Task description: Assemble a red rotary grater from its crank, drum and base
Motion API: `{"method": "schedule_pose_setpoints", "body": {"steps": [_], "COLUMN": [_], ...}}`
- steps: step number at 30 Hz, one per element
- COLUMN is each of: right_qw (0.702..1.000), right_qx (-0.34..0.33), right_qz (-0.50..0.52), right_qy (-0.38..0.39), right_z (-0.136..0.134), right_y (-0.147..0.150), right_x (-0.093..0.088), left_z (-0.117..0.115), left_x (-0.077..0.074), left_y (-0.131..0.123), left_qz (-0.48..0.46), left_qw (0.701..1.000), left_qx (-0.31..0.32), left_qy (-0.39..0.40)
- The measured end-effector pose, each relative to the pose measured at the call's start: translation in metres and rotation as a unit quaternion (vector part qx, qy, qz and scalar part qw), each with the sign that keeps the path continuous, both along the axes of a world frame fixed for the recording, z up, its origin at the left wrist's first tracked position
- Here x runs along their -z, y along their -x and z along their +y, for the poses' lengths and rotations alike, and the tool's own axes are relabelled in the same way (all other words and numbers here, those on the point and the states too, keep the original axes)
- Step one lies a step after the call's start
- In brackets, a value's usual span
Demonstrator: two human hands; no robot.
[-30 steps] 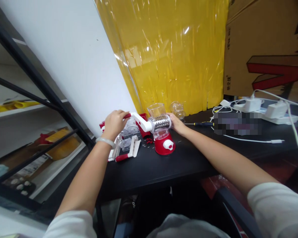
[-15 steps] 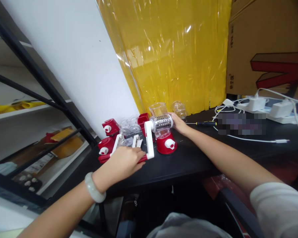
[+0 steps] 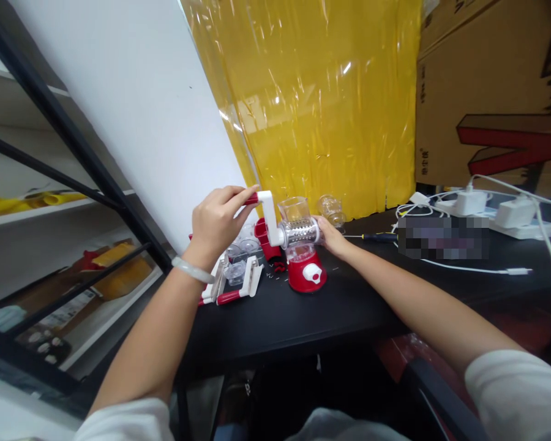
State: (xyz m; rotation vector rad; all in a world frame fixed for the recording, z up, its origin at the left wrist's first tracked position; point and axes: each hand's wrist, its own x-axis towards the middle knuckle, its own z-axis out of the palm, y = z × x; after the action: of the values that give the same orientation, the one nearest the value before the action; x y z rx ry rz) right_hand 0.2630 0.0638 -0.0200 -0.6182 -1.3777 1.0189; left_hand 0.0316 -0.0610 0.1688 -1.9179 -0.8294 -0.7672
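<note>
left hand (image 3: pixel 221 222) on the white crank (image 3: pixel 270 222), right hand (image 3: pixel 332 236) bracing the drum grater (image 3: pixel 303 274)

the drum grater stood upright on the black table (image 3: pixel 280 327), between the two hands. the left hand was curled closed around the red grip (image 3: pixel 253 198) at the crank's outer end, raised above the drum's axis. the right hand was half-curled against the far end of the perforated metal drum (image 3: pixel 300 232); its fingertips were hidden, so how tightly it held could not be told.

the step in hand looked like working the crank. the next move seemed to call for guiding the grip round in a circle, with the right hand pressing inward to steady the body. the spare crank handles (image 3: pixel 251 280) lay to the left, where a low, wide swing might have brushed them.
</note>
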Motion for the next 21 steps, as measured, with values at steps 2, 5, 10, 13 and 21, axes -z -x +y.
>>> {"method": "schedule_pose_setpoints", "body": {"steps": [2, 5, 10, 13, 21], "right_qw": [1.0, 1.0, 1.0, 1.0, 0.997], "right_qx": [-0.009, -0.02, -0.024, -0.016, 0.034], "right_qz": [0.001, 0.006, 0.0, -0.007, -0.037], "right_qy": [-0.003, -0.004, 0.004, 0.0, -0.058], "right_z": [-0.001, -0.004, -0.005, -0.004, -0.011], "right_y": [0.0, 0.0, 0.0, 0.0, -0.007], "right_x": [-0.001, -0.002, -0.003, -0.001, -0.006], "left_z": [0.022, 0.048, 0.068, 0.066, 0.02], "left_x": [0.003, 0.013, 0.047, 0.07, 0.101], "left_y": [0.011, 0.032, 0.056, 0.06, 0.049], "left_qz": [-0.036, -0.054, 0.018, 0.084, 0.236], "left_qw": [0.999, 0.996, 0.966, 0.938, 0.905], "left_qx": [-0.007, -0.05, -0.17, -0.214, -0.205], "left_qy": [0.006, 0.058, 0.196, 0.261, 0.29]}}
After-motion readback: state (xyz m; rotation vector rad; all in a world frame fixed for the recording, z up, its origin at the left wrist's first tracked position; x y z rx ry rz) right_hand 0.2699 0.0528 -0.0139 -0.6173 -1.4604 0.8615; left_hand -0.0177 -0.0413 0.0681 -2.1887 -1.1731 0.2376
